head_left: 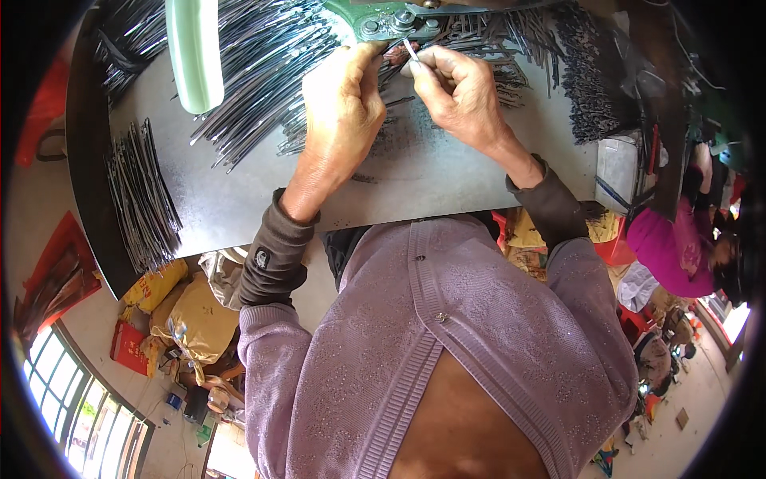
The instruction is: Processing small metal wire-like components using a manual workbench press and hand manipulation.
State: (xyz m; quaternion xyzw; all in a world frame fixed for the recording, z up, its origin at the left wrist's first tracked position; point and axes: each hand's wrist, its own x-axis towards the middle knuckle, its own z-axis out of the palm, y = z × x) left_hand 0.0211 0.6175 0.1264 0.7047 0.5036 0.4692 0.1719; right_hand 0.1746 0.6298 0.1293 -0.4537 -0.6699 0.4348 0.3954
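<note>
A grey table [447, 176] carries rod heaps [263, 56] along its far edge and a rod stack [144, 195] at its left edge, with bare sheet in the middle between the forearms. The left hand [343, 100] pinches toward the green tool [375, 20]; the right hand [455, 88] is clenched on a short rod [411, 50], long axis tilted up-left, tip just below the tool

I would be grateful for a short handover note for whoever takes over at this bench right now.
Right hand: pinches a small metal strip in its fingertips, at the green press tool.
Left hand: fingertips at the same spot, steadying the work.
Loose metal strips are heaped across the grey worktop; a neat bundle of strips lies at its left edge.
Done or left: counts cannot be told; the heap is large.
</note>
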